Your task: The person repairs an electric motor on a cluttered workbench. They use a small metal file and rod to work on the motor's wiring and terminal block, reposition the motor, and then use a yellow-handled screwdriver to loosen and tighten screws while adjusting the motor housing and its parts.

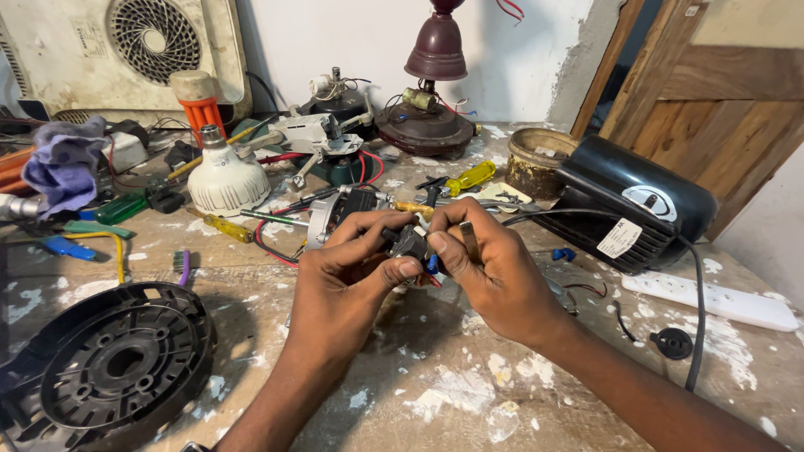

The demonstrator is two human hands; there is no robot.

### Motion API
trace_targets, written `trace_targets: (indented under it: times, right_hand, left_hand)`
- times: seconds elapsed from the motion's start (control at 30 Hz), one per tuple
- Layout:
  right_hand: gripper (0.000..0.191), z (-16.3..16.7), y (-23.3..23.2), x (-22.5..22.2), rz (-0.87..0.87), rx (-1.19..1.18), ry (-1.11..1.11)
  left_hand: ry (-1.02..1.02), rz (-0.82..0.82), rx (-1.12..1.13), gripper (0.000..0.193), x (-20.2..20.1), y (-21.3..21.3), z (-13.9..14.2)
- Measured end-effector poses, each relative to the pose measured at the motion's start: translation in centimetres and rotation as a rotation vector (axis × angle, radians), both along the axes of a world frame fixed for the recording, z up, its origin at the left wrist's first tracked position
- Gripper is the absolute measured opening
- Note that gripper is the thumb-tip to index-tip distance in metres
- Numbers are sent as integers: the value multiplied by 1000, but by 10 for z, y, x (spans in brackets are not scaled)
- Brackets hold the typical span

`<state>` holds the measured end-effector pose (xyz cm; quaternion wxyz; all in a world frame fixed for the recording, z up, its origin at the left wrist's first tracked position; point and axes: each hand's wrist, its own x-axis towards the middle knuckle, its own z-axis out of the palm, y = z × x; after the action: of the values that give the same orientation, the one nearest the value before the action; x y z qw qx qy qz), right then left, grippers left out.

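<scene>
My left hand (347,268) and my right hand (494,272) meet over the middle of a paint-spattered workbench (435,385). Between their fingertips they pinch a small black electrical part (410,243) with a bit of blue and red wire under it. Just behind my left hand lies a small motor (335,209) with a silver housing and red wires. The part's far side is hidden by my fingers.
A black round fan housing (109,364) lies at front left. A white bulb (224,176), screwdrivers (469,177) and loose wires crowd the back. A black motor casing (628,209) and a white power strip (712,300) sit at right, with a black cable (697,318).
</scene>
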<state>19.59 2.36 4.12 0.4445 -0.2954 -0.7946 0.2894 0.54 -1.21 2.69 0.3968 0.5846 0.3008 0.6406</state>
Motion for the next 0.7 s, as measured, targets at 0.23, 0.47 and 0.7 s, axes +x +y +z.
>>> trace_targets:
  times: [0.23,0.47,0.7]
  right_hand:
    - [16,0,-5,0,21,57,-1]
    - [16,2,-6,-1,-1,89,-18]
    - [17,0,-6,0,-27,146,-11]
  left_hand:
    - [35,26,-4,42,-1,-2,2]
    - [9,-2,34,38,-2,0,3]
    - [-9,-12,-29,35,1,-2,4]
